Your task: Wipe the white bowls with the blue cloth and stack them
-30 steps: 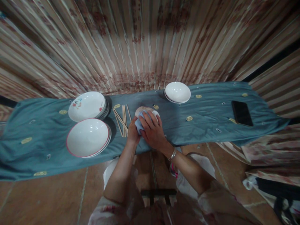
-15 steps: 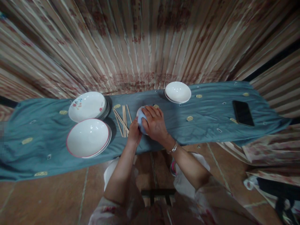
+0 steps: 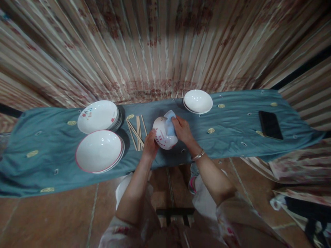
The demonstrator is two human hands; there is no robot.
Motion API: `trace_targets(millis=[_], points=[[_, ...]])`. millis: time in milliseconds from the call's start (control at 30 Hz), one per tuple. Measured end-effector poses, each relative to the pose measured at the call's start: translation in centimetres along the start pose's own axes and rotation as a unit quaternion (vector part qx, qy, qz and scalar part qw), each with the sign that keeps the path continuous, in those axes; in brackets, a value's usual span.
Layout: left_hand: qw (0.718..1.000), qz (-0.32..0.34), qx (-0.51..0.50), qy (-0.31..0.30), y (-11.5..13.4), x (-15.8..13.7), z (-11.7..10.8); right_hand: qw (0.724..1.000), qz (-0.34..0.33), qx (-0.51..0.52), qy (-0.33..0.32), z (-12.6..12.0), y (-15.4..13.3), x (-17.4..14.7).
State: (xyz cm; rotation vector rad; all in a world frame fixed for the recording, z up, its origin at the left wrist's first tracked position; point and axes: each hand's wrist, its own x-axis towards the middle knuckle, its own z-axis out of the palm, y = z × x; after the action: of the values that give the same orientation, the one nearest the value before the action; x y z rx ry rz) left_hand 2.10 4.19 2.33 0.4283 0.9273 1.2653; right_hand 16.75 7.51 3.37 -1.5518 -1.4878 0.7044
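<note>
My left hand (image 3: 150, 144) grips the left side of a small white bowl (image 3: 161, 136) with red markings, its patterned outside turned up toward me. A light blue cloth (image 3: 170, 125) lies against the bowl's right side, pinched in my right hand (image 3: 182, 128). Several wooden chopsticks (image 3: 139, 134) rest on the table just left of the bowl, some crossing each other. Beyond my right hand, two nested white bowls (image 3: 198, 101) stand upright near the back edge.
A stack of flowered plates (image 3: 98, 116) sits at the left, behind a stack of red-rimmed bowls (image 3: 99, 151). A black phone (image 3: 270, 125) lies on the right of the teal tablecloth (image 3: 230, 134). A pleated curtain (image 3: 160, 51) hangs along the table's back.
My right hand has drawn right with the cloth, away from my left hand. The bowl, mostly covered before, now shows its red-marked outside.
</note>
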Motion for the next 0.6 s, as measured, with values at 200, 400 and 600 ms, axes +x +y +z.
trace_targets(millis=[200,400,600], points=[[1.000,0.014,-0.006,0.002,-0.1,0.2,0.0,0.994,0.079,0.078,-0.004,-0.2,1.3,0.3],[1.000,0.014,-0.020,0.011,-0.2,0.5,-0.1,0.988,0.102,0.115,-0.004,-0.4,2.3,-0.4],[0.999,0.017,-0.038,0.029,-0.3,0.6,-0.1,0.980,0.129,0.153,0.020,-0.2,2.6,-1.8]])
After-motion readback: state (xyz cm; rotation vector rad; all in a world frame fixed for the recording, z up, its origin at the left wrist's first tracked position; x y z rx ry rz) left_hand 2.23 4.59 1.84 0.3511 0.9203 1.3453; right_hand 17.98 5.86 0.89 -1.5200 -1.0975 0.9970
